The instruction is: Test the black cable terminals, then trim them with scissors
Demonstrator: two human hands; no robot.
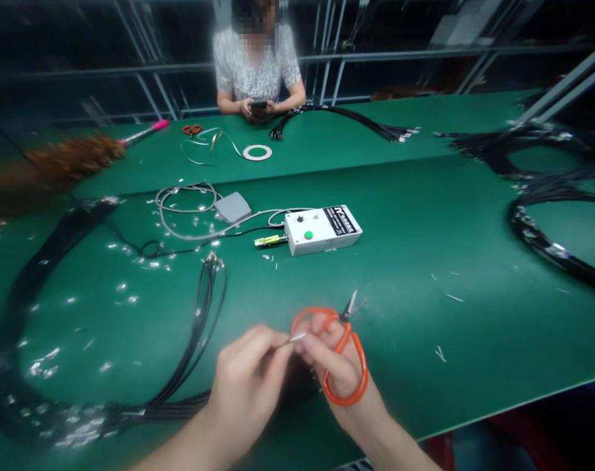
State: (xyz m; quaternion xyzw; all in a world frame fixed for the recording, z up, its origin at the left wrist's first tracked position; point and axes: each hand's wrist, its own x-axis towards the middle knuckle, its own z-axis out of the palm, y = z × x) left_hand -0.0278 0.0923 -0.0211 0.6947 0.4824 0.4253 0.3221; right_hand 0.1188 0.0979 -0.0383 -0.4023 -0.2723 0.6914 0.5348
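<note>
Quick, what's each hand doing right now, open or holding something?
Left hand: closed, pinching a thin dark cable with a whitish tip.
Right hand: curled, holding metal scissors with orange looped handles, thumb beside that tip.

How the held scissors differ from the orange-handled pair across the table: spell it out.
The near scissors are held in the right hand, while the far scissors lie on the green table. The near scissors show their blades; the far scissors' blades can't be made out. The near scissors look larger in the picture, being closer than the far scissors. Both have orange loop handles.
</note>
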